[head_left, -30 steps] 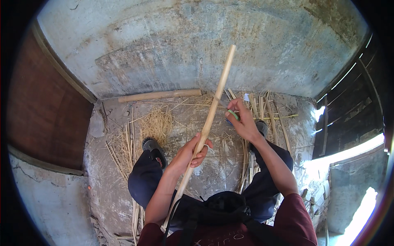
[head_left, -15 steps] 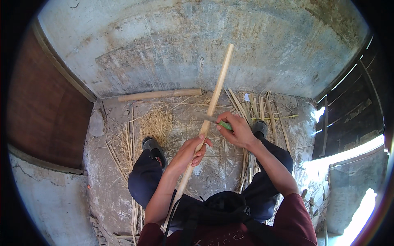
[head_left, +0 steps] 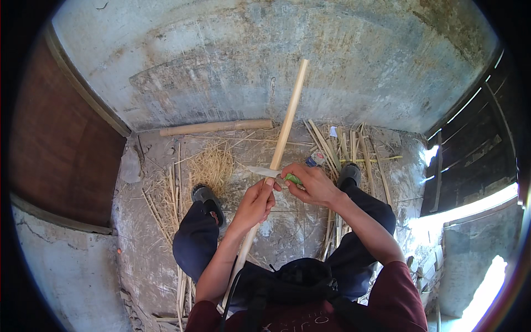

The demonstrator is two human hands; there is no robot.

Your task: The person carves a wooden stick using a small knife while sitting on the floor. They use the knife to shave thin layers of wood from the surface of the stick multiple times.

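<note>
Pale pole [head_left: 285, 130]: held aslant in left hand [head_left: 255, 205], fingers wrapped around it, far end reaching well beyond. Right hand [head_left: 316, 186]: gripping knife [head_left: 264, 172] by green handle [head_left: 293, 179]; blade crossing pole just past left hand. Farther: left shoe [head_left: 206, 198] on floor [head_left: 296, 235], pile of dry shavings [head_left: 213, 166] beyond. Farthest: bamboo length [head_left: 215, 128] lying along foot of stained wall [head_left: 238, 72].

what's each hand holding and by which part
Left hand: the pale pole, gripped partway along its length. Right hand: the knife, by its green handle.
</note>
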